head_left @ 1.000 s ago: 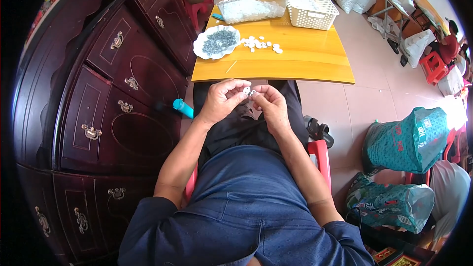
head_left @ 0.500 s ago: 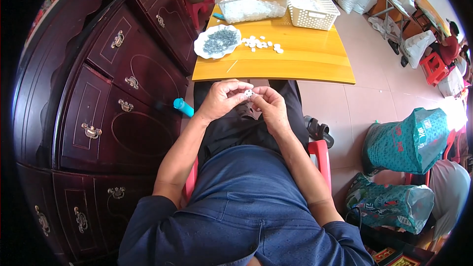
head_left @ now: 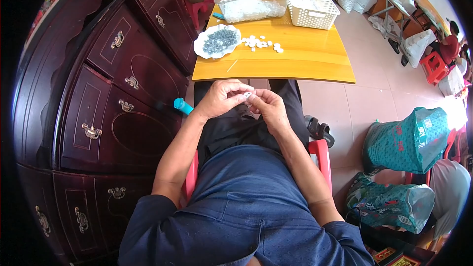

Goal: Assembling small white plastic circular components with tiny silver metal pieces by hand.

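Observation:
Over my lap, just off the table's near edge, my left hand (head_left: 222, 99) and my right hand (head_left: 269, 107) meet at the fingertips. Pinched between them is a small round white plastic piece (head_left: 248, 94) with dark spots or holes. Fingers cover much of it. On the table beyond lies a scatter of small white round pieces (head_left: 258, 43). To their left a white scalloped plate (head_left: 199, 48) holds a heap of small dark grey-blue parts (head_left: 219, 41). A thin pale stick (head_left: 232, 65) rests near the table's front edge.
Farther back on the yellow wooden table (head_left: 305, 61) stand a clear plastic bin (head_left: 253, 7) of white pieces and a white perforated basket (head_left: 315, 19). Dark wooden drawers (head_left: 98, 113) line my left. A turquoise bottle (head_left: 183, 106) is beside my leg; teal bags (head_left: 406, 140) stand at right.
My right fingers have shifted slightly over the white piece, so less of its spotted face shows. Both hands stay in nearly the same place.

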A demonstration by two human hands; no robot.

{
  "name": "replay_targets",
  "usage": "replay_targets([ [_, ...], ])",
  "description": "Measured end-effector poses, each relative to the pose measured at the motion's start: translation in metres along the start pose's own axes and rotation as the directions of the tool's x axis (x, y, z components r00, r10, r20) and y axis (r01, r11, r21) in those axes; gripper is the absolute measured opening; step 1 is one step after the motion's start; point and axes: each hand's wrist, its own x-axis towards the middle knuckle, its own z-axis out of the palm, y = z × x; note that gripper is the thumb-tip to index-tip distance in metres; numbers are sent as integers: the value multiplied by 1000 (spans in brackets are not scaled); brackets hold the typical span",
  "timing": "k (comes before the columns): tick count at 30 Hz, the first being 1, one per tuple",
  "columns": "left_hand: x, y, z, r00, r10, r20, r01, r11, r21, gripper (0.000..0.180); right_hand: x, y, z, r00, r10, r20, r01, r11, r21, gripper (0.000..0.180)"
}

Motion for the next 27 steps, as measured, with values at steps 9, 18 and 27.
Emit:
replay_targets([
  [9, -2, 19, 12, 996, -54, -66, 66, 979, 191, 37, 2, 5, -1, 999, 52, 0, -51, 989, 142, 13],
  [18, -1, 25, 33, 969, 208, -137, -75, 768, 636, 31, 2, 6, 0, 997, 73, 20, -76, 949, 307, 10],
  [27, -1, 23, 24, 984, 161, -74, -95, 833, 545, 31, 0, 5, -3, 987, 159, 17, -156, 936, 314, 11],
])
